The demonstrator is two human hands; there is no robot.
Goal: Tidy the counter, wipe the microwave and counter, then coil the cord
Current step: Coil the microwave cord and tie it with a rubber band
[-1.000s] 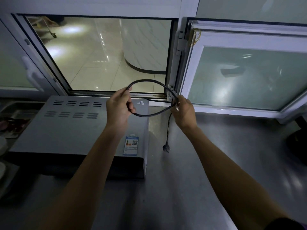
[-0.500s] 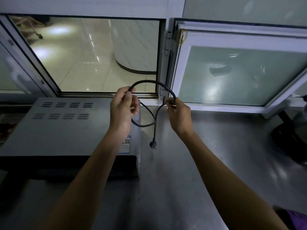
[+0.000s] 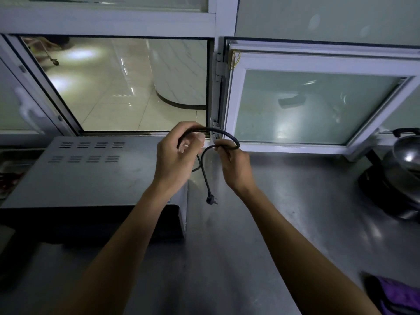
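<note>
A grey microwave (image 3: 91, 173) stands on the steel counter (image 3: 284, 212) at the left, under the window. Its black cord (image 3: 229, 135) arcs in a small loop between my two hands, above the microwave's right rear corner. My left hand (image 3: 175, 160) grips one end of the loop with curled fingers. My right hand (image 3: 234, 164) pinches the other end close by. The plug (image 3: 211, 199) hangs free below the loop, just above the counter.
An open window sash (image 3: 318, 105) juts over the counter at the right. A dark pot with a shiny lid (image 3: 400, 173) stands at the far right edge. A purple cloth (image 3: 400, 296) lies at the bottom right corner. A tray (image 3: 9, 171) sits left of the microwave.
My hands have come closer together, so the cord loop has shrunk. The plug end has swung left and hangs lower between them.
</note>
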